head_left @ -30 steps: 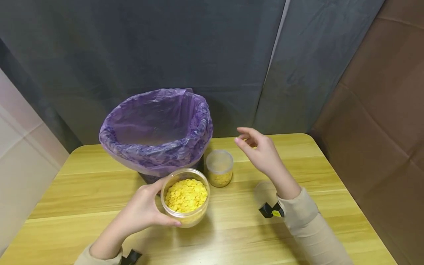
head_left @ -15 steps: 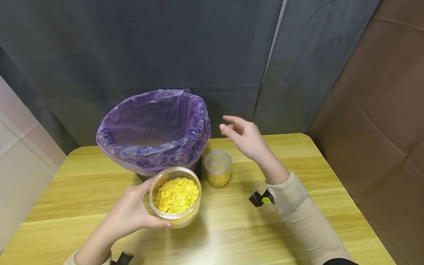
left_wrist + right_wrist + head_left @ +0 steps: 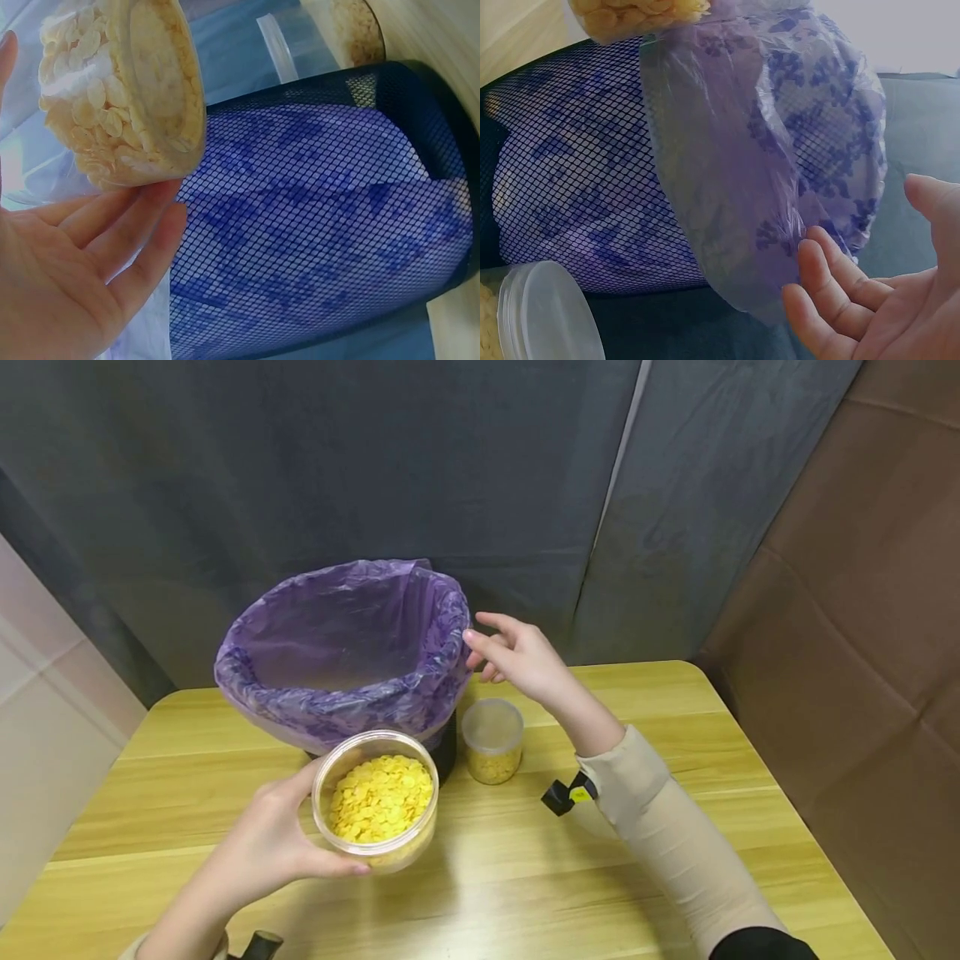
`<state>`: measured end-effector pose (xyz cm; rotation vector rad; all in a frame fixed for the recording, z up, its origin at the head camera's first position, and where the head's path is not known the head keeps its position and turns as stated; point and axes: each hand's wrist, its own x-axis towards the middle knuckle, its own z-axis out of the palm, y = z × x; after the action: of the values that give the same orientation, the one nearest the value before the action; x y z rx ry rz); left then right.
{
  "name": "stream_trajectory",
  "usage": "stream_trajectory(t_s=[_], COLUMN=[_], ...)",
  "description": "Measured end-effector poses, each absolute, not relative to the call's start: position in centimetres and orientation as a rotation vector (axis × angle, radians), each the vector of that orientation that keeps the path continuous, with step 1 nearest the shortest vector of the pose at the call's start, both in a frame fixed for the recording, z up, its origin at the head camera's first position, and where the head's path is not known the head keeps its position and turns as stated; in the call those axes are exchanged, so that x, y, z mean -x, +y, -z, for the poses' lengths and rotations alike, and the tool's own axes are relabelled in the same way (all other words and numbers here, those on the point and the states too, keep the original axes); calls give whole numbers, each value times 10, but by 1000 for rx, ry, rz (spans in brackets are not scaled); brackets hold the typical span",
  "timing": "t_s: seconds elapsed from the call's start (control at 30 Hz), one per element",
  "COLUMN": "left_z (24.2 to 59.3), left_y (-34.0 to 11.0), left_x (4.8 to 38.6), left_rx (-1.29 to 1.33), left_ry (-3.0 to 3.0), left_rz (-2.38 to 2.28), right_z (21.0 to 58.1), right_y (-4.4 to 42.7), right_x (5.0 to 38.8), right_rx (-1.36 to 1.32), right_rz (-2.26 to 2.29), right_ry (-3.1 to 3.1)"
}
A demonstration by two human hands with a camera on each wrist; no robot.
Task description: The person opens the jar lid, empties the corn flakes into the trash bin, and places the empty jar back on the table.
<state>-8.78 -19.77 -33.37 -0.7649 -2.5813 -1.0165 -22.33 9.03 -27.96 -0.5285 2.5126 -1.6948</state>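
My left hand (image 3: 273,831) grips an open clear plastic jar (image 3: 420,843) of yellow flakes (image 3: 382,797), thumb on the near side. The jar is held above the table, mouth tipped toward me, in front of a bin. A purple patterned bag (image 3: 341,710) lines this black mesh bin (image 3: 457,150) and folds over its rim. My right hand (image 3: 521,660) holds nothing, its fingers loosely bent at the bag's right edge. In the right wrist view the fingertips (image 3: 810,251) lie close to the bag; whether they touch it I cannot tell.
A smaller jar (image 3: 493,739) with a translucent lid (image 3: 566,315) and some yellow flakes stands right of the bin. Everything rests on a wood-grain table (image 3: 480,910). Dark curtain (image 3: 525,485) hangs behind, brown cloth (image 3: 847,610) at the right.
My right hand has moved left and away from me, up to the bag's edge. My left hand has carried the jar somewhat left. The right forearm now covers most of a clear disc on the table.
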Motion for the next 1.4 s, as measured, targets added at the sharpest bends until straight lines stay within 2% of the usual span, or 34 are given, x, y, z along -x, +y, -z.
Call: stream_trajectory(t_s=[0.37, 0.93, 1.4], left_z=[325, 319, 314], left_y=[-204, -219, -233], left_x=[86, 79, 70], left_rx=[764, 661, 611], left_ry=[-2565, -2594, -2577], left_rz=[991, 877, 838], right_z=[282, 275, 271], right_y=[80, 71, 63], right_x=[227, 226, 223], right_rx=[492, 394, 385], right_rz=[1706, 2037, 2138], right_ry=[2410, 1847, 1733])
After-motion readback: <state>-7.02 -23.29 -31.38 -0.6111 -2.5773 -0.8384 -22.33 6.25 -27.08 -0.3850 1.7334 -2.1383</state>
